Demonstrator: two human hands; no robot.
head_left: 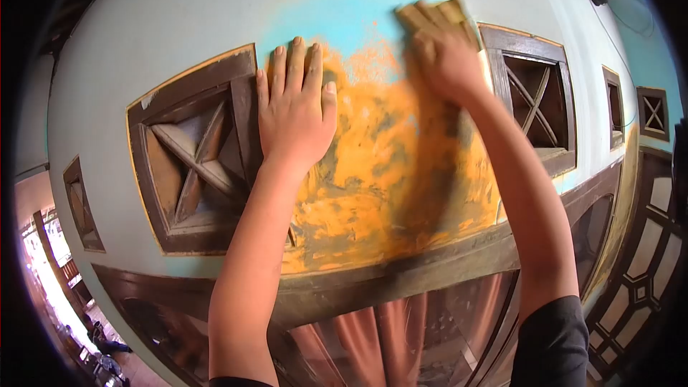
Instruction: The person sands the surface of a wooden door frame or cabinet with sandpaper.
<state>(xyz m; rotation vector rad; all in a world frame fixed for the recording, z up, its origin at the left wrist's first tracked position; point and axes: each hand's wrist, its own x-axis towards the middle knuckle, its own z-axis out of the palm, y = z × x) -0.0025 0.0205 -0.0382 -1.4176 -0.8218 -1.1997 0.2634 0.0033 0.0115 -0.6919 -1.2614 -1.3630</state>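
Observation:
My left hand (pixel 295 104) lies flat against the wall with its fingers stretched upward, beside the wooden frame of the left vent. Higher up and to the right, my right hand (pixel 448 57) presses a yellowish-brown sheet, which looks like sandpaper (pixel 453 11), against the wall. Motion blurs this hand a little, and its palm covers most of the sheet. Between both arms the wall carries a rough orange and grey-brown patch (pixel 380 165), with a bright turquoise area (pixel 330 18) above it.
Brown wooden vents with crossed bars, a left vent (pixel 197 161) and a right vent (pixel 534 100), flank the patch. Below runs a wooden beam (pixel 387 276) over glass with pinkish curtains (pixel 387 337). A panelled door (pixel 648 251) stands at far right.

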